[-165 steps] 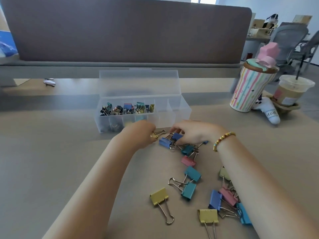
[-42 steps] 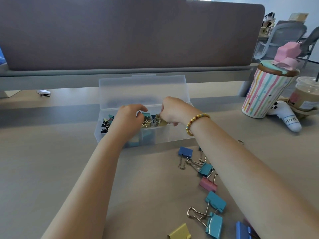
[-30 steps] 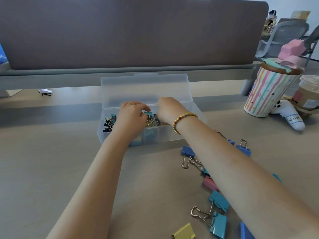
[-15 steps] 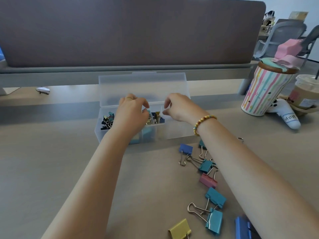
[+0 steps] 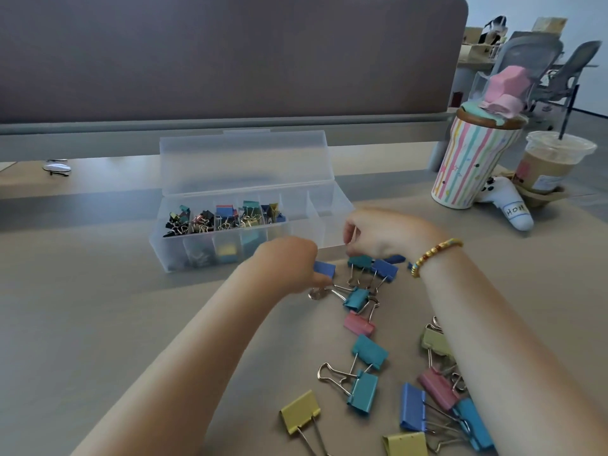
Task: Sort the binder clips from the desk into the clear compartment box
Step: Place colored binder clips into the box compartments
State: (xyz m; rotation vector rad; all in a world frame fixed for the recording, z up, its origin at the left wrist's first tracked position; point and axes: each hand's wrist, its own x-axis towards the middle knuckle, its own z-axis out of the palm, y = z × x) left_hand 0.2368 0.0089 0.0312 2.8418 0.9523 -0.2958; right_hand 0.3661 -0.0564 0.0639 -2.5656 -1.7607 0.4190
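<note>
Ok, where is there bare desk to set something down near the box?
Bare desk lies left of the box and the left hand's arm. Crowded: binder clips fill the stretch in front of the box around the right hand; the striped cup and iced drink take the far right.

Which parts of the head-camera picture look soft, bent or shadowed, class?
Head view: the left hand and right hand are motion-smeared, so their grips are unclear; the divider's top edge bows with wide-angle distortion; a broad shadow band crosses the desk by the clear box; the near clips, like the yellow clip, stay fairly crisp.
</note>
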